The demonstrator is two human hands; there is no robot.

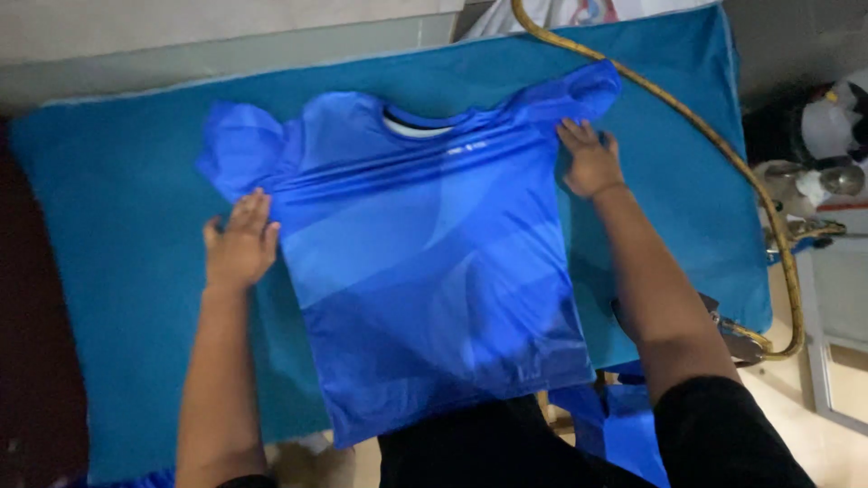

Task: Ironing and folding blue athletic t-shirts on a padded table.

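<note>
From the head view, both forearms reach forward and away from the body over the table [108, 208]; the left hand [240, 242] lies flat, palm down, fingers stretched and together, pressing the left edge of the blue shirt [425, 271] just below its left sleeve; the right hand [589, 161] is likewise open and palm down, fingers spread a little, resting on the shirt's right edge where the right sleeve meets the body; neither hand grips anything. The shirt lies spread face up between the two hands, collar away from the person, hem toward them and hanging slightly over the near edge of the table; it shows lighter and darker blue bands and a white inner collar. The table is covered with a teal-blue padded cloth. A yellowish braided hose [723, 154] curves along the right side, crossing the far right corner of the table and looping down beside the right forearm; it is clear of the shirt. More blue fabric [615, 425] lies below the near edge, by the person's dark clothing.
</note>
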